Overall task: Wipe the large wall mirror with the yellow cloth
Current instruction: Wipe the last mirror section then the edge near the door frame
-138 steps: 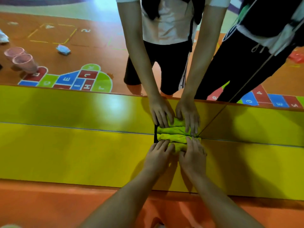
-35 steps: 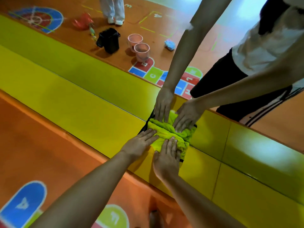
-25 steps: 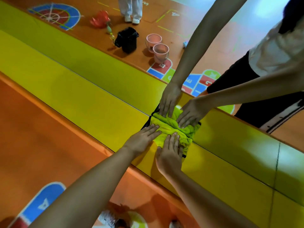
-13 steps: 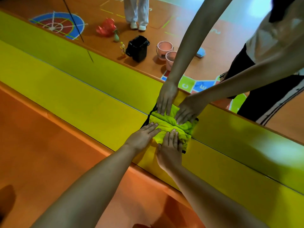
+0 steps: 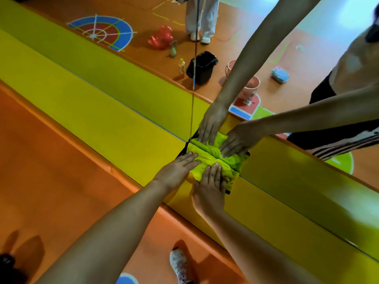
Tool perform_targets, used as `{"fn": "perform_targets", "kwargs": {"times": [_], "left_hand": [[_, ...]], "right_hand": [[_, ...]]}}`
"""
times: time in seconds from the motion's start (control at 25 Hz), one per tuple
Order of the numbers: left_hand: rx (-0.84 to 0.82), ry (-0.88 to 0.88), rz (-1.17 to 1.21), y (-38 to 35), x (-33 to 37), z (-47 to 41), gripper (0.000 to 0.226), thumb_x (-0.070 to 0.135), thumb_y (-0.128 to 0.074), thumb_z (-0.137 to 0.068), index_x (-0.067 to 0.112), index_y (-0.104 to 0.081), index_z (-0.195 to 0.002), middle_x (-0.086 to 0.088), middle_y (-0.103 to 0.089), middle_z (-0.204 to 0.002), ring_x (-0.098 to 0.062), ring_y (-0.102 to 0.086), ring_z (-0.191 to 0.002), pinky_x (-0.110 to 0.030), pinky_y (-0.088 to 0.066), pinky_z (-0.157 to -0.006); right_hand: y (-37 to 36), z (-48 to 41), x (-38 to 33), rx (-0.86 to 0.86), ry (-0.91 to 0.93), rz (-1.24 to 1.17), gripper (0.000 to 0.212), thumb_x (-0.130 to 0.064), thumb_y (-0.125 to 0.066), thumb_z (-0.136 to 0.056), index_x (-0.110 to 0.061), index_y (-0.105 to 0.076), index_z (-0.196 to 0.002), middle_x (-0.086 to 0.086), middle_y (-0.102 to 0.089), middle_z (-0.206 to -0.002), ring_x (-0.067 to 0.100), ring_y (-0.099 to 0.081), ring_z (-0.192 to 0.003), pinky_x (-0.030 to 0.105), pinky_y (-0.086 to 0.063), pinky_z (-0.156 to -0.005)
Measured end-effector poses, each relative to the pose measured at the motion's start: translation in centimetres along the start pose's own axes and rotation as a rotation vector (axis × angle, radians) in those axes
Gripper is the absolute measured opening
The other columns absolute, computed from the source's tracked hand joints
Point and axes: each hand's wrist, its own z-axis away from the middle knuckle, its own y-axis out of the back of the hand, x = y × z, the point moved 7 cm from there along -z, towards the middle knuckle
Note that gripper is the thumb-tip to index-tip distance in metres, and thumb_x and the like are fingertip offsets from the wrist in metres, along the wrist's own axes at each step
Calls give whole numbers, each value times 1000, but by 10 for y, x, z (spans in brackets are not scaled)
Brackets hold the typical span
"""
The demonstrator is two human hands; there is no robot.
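At the bottom edge of the large wall mirror (image 5: 297, 64), where the glass meets the yellow padded ledge (image 5: 106, 113), the yellow cloth (image 5: 197, 171) sits bunched right on the seam, touching the glass. Both hands are on it. The left hand (image 5: 177, 171) lies flat with fingers (image 5: 189, 158) straight and together, tips on the cloth's left part. The right hand (image 5: 210, 186) is just beside it, fingers also straight and pressing down on the cloth's near part. Nothing is pinched or clenched; it is a flat-palm press. The reflected hands (image 5: 213, 126) meet them from the other side of the seam, so the cloth looks to be hard against the glass. Step in hand, as I judge it: wiping the lowest strip of the mirror. To do it well, keep both palms flat and the pressure even, slide the cloth along the seam in one long pass, and don't let it ride down onto the ledge. The cloth is wrinkled and folded thick, so spreading it a bit would cover more glass per stroke. Overlap each pass upward after this strip. Risk: the wad rolls under the fingers and leaves streaks, or the corner next to the ledge gets skipped. Most of the mirror above appears not yet covered from this position. A black bin (image 5: 202, 67) and pink buckets (image 5: 251, 85) show only as reflections. A shoe (image 5: 180, 265) stands on the orange floor (image 5: 51, 160) below.
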Motion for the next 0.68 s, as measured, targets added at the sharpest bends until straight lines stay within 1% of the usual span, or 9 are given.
{"fn": "perform_targets", "kwargs": {"times": [0.12, 0.2, 0.28, 0.4, 0.48, 0.56, 0.6, 0.64, 0.68], "left_hand": [[1, 11, -8, 26, -56, 4, 58, 4, -44, -103, 21, -30, -157, 1, -15, -167, -16, -7, -155, -33, -17, -126], [-3, 30, -5, 43, -97, 6, 57, 6, -42, -105, 22, -28, -158, 1, -13, -167, -16, -6, -155, -33, -16, -126], [-3, 72, -14, 62, -136, 10, 57, 7, -39, -106, 22, -25, -158, 2, -11, -168, -15, -3, -156, -31, -15, -126], [-1, 55, -15, 84, -184, 13, 57, 5, -38, -106, 22, -24, -159, 2, -9, -168, -14, -1, -156, -27, -9, -125], [25, 55, 7, 99, -213, 17, 57, 3, -40, -105, 21, -27, -158, 1, -12, -168, -15, -3, -156, -25, -8, -123], [71, 67, 17, 114, -249, 23, 59, 0, -43, -103, 20, -31, -157, 1, -17, -167, -15, -7, -155, -25, -11, -122], [95, 69, 27, 123, -266, 24, 61, -3, -44, -101, 21, -34, -156, 1, -19, -166, -15, -9, -155, -25, -13, -122], [107, 62, 43, 133, -282, 26, 63, -8, -44, -98, 20, -36, -155, 1, -21, -166, -15, -11, -155, -26, -15, -121], [109, 47, 47, 140, -300, 26, 67, -12, -44, -95, 19, -38, -154, 0, -24, -165, -16, -13, -154, -26, -16, -121]], "right_hand": [[-7, -27, -56, 26, 25, 7, 69, -36, -26, -108, -3, 1, -162, 13, 27, -161, 24, 29, -147, 48, -3, -125], [-12, -47, -96, -6, 29, 7, 69, -36, -26, -108, -4, 3, -162, 15, 24, -165, 23, 28, -147, 48, -4, -125], [-18, -64, -134, -48, 39, 17, 69, -37, -25, -109, -5, 7, -161, 15, 24, -166, 23, 27, -151, 47, -3, -125], [-23, -89, -183, -29, 61, 6, 69, -36, -26, -109, -4, 6, -161, 16, 22, -167, 22, 26, -151, 47, -4, -125], [-29, -104, -211, -39, 75, 10, 69, -36, -27, -109, -4, 4, -161, 16, 21, -167, 25, 20, -155, 47, -5, -125], [-36, -120, -246, -33, 91, 21, 68, -36, -25, -109, -4, 5, -161, 17, 21, -167, 27, 18, -156, 48, -4, -125], [-42, -130, -261, -40, 83, 13, 67, -35, -23, -109, -3, 3, -161, 18, 19, -167, 28, 16, -156, 48, -6, -125], [-45, -137, -278, -24, 72, -7, 66, -33, -22, -107, 0, -4, -161, 20, 12, -168, 31, 8, -157, 51, -11, -124], [-48, -146, -294, 16, 69, 16, 67, -33, -24, -103, 3, -17, -159, 23, -1, -168, 35, -6, -157, 54, -21, -121]]}}
